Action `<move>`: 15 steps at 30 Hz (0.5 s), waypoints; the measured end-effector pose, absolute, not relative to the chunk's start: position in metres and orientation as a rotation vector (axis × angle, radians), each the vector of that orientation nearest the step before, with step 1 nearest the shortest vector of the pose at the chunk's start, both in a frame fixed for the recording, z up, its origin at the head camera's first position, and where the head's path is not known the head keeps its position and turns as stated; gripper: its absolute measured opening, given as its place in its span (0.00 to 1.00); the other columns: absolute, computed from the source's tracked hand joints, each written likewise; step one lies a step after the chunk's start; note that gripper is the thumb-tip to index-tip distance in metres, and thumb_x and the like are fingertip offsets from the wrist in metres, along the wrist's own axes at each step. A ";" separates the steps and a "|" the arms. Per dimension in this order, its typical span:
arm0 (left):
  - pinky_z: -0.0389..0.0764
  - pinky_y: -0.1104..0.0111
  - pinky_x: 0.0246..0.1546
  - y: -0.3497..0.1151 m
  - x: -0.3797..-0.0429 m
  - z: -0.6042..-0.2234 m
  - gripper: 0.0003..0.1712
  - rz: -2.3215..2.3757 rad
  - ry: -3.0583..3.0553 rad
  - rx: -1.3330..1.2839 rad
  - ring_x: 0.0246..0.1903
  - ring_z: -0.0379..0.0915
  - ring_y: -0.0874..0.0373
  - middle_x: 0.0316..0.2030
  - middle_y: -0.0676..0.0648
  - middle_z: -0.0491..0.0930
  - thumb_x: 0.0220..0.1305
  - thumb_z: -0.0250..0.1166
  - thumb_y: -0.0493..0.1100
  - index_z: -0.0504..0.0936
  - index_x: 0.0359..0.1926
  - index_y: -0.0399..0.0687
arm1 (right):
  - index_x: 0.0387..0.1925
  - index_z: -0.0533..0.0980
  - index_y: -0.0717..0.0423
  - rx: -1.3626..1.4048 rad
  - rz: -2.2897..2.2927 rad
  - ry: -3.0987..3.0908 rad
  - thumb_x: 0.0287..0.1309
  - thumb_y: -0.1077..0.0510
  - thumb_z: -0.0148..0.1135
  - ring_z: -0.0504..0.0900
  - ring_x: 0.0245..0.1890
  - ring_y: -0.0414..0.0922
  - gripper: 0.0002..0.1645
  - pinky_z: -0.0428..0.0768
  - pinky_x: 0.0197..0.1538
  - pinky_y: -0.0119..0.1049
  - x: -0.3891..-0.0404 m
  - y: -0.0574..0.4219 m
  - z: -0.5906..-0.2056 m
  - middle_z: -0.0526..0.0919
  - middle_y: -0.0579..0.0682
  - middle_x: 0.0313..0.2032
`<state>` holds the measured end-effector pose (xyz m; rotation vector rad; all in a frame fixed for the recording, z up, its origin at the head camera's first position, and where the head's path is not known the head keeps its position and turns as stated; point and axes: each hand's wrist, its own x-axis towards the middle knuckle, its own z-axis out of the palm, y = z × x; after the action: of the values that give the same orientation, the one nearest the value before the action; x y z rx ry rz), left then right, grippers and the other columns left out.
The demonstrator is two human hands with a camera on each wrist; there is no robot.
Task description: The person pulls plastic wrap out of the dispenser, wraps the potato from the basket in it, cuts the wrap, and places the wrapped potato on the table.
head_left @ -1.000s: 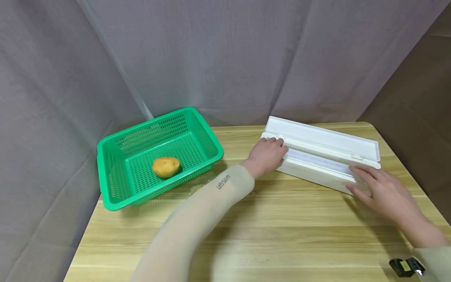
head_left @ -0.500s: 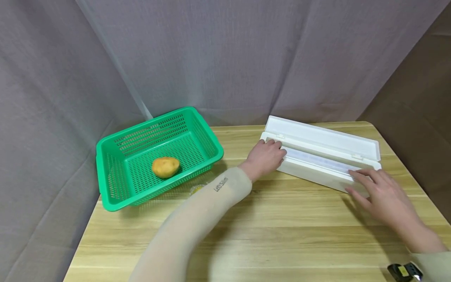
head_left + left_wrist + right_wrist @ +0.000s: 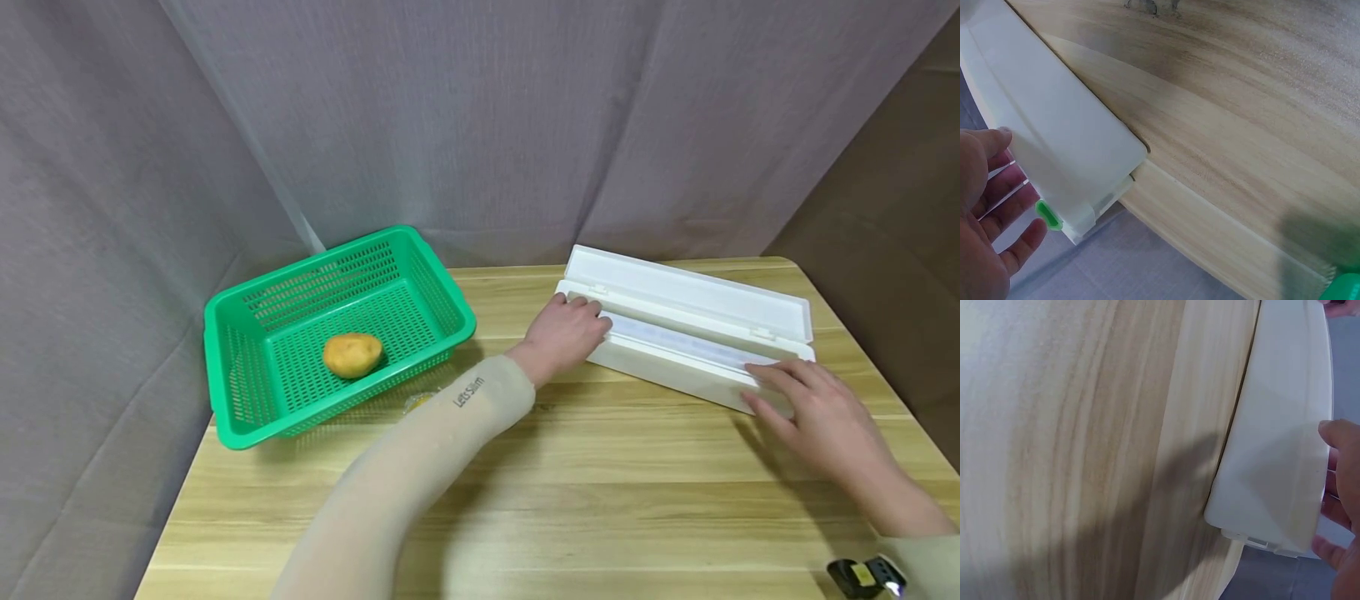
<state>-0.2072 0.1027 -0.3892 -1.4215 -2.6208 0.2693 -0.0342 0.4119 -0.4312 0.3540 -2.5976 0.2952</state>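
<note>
A long white box (image 3: 667, 373) stands at the back right of the table with its hinged lid (image 3: 686, 287) tipped back. Along its inside lies a pale, translucent strip that looks like a roll of plastic film (image 3: 667, 336). My left hand (image 3: 567, 333) grips the box near its left end, fingers over the front wall into the opening. In the left wrist view its thumb rests at the rim, near a small green piece (image 3: 1049, 214). At the other end, my right hand (image 3: 825, 417) holds the front wall, thumb outside and fingers over the edge.
A green perforated basket (image 3: 232, 433) stands on the left, holding one yellow oval potato or mango (image 3: 353, 356). Beside it a small clear-and-yellow thing (image 3: 416, 402) is partly hidden by the left sleeve. The wooden table (image 3: 637, 500) ends at grey curtains (image 3: 450, 125).
Both hands stay at the box with barely any movement. The right fingers shift very slightly along the rim; the lid, basket and its contents stay put.
</note>
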 end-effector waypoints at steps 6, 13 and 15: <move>0.76 0.62 0.56 0.103 -0.210 -0.388 0.14 0.261 -2.613 -1.441 0.56 0.79 0.59 0.55 0.56 0.82 0.84 0.56 0.55 0.84 0.58 0.62 | 0.47 0.86 0.62 0.374 0.272 -2.568 0.74 0.53 0.65 0.82 0.43 0.65 0.15 0.75 0.48 0.62 -0.040 0.414 -0.427 0.85 0.63 0.41; 0.77 0.62 0.55 0.104 -0.212 -0.384 0.14 0.232 -2.603 -1.439 0.55 0.80 0.60 0.52 0.56 0.83 0.84 0.54 0.53 0.85 0.57 0.62 | 0.41 0.87 0.58 0.384 0.228 -2.575 0.71 0.56 0.68 0.82 0.38 0.59 0.09 0.75 0.41 0.57 -0.048 0.419 -0.420 0.85 0.56 0.36; 0.77 0.63 0.55 0.105 -0.213 -0.383 0.14 0.233 -2.606 -1.435 0.54 0.80 0.60 0.52 0.56 0.84 0.84 0.53 0.49 0.86 0.56 0.63 | 0.40 0.87 0.58 0.398 0.215 -2.577 0.71 0.56 0.68 0.81 0.37 0.58 0.09 0.74 0.41 0.55 -0.050 0.420 -0.419 0.84 0.55 0.35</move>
<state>-0.2127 0.1049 -0.3832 -1.4355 -2.6057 0.2329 -0.0505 0.4200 -0.4187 0.3978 -2.5772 0.2148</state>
